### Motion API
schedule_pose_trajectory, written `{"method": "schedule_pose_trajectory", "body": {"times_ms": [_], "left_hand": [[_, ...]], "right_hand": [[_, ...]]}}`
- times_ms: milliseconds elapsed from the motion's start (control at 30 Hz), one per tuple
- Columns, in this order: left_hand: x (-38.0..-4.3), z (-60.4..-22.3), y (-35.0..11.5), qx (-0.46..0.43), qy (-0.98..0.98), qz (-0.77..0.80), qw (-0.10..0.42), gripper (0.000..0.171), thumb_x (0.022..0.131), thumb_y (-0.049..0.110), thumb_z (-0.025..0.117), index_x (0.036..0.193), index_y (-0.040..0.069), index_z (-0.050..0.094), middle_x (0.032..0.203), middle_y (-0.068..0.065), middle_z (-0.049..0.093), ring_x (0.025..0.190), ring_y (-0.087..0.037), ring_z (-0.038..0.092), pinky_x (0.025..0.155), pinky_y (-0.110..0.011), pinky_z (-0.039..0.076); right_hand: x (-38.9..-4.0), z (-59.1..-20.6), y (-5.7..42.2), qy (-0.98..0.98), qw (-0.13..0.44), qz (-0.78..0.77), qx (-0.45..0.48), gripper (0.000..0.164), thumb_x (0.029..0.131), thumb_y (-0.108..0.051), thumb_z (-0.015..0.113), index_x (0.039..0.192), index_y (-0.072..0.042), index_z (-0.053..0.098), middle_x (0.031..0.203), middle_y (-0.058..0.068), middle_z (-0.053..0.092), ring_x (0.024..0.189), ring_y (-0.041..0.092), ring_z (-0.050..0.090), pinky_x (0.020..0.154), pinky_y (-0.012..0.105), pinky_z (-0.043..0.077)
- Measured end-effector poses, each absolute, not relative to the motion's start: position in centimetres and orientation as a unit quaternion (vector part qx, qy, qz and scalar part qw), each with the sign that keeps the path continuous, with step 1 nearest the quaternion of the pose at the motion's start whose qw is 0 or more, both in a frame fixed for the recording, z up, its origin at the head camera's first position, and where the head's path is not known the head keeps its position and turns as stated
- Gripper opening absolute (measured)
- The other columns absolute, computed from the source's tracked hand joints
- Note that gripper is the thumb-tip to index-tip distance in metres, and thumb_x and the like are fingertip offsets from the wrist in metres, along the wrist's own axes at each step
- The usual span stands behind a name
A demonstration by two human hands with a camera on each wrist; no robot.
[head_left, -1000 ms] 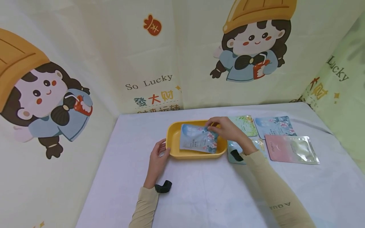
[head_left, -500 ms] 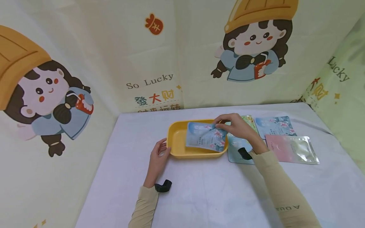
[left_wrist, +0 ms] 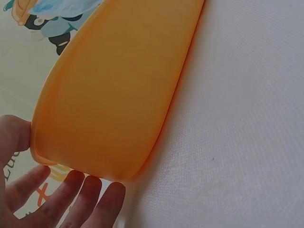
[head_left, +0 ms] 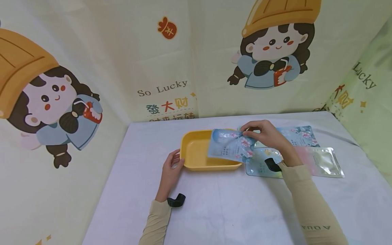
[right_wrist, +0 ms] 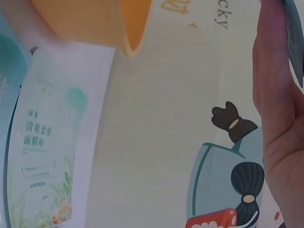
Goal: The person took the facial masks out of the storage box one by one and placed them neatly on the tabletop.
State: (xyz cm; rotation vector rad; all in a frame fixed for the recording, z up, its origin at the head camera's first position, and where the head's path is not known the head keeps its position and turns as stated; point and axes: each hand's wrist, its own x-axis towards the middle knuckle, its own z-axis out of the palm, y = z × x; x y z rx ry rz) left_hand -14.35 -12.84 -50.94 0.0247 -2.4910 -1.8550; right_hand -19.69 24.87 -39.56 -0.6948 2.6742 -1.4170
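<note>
My right hand [head_left: 266, 134] pinches the top right corner of a blue floral face mask packet [head_left: 229, 144], which hangs slanted over the right part of a yellow plastic tray [head_left: 196, 151]. At the tray's left end, my left hand [head_left: 171, 170] holds the rim; the left wrist view has the thumb at one corner and the fingertips [left_wrist: 114, 192] against the end wall. The bare bottom of the tray shows left of the packet. In the right wrist view, only an edge of the held packet appears beside the right hand [right_wrist: 280, 109].
Right of the tray lie more mask packets: a pale blue one [head_left: 260, 163], a blue floral one [head_left: 301, 134] and a pink and silver one [head_left: 326, 161]. A green packet [right_wrist: 47, 142] is mostly hidden under my right hand in the head view. A printed cloth [head_left: 214, 68] hangs behind the table.
My right hand has moved right with the packet, from over the tray's middle to its right end, with the packet's edge now past the rim. The left hand stays at the tray.
</note>
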Motion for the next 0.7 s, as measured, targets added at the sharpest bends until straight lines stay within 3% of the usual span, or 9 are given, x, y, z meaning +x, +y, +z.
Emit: {"method": "schedule_pose_trajectory", "body": {"times_ms": [467,700], "left_hand": [[-14.3,-50.9,-12.9,0.005,-0.799,-0.601,0.014,0.047,0.095,0.028,0.067,0.139,0.022,0.053,0.13,-0.006,0.06,0.118,-0.023,0.059,0.1,-0.038,0.053],[-14.2,-50.8,-12.9,0.004,-0.794,-0.608,0.014,0.048,0.095,0.026,0.067,0.14,0.018,0.053,0.132,-0.01,0.059,0.119,-0.025,0.059,0.103,-0.041,0.05]], "right_hand": [[-18.1,-39.9,28.0,0.862,0.057,-0.434,-0.256,0.014,0.094,-0.008,0.066,0.106,-0.01,0.073,0.102,0.006,0.071,0.089,0.014,0.061,0.076,0.022,0.055],[-17.6,-40.3,29.4,0.855,0.07,-0.44,-0.266,0.015,0.094,-0.006,0.065,0.106,-0.009,0.073,0.103,0.007,0.071,0.085,0.012,0.059,0.064,0.025,0.056]]}}
